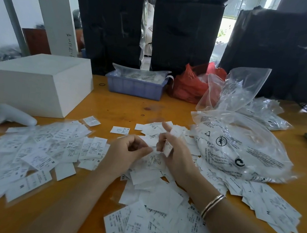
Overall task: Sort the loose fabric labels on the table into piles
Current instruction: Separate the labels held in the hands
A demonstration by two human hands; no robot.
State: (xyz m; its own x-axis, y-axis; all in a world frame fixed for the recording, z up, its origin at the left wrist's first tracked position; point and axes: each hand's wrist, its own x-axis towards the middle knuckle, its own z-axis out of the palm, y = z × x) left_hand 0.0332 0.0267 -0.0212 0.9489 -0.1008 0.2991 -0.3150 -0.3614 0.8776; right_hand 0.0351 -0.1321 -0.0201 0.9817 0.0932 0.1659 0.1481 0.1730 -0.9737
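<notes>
The right hand point(172, 151) has its fingers curled round a small stack of white fabric labels point(168, 148), index finger raised. The left hand point(129, 149), just beside it, has fingers bent inward with thumb and fingertip meeting on the edge of a label; the pinch itself is hard to make out. Both hands hover over the loose labels point(152, 200) strewn on the orange worktop point(123, 108). These are white rectangles with fine black print, mostly blurred; "XL", "SX" and "M" are legible. A wider spread of labels point(34, 152) lies to the left. A gold bangle point(212, 205) circles the right wrist. At right lies a clear plastic bag point(239, 150) with warning print and recycling symbols.
</notes>
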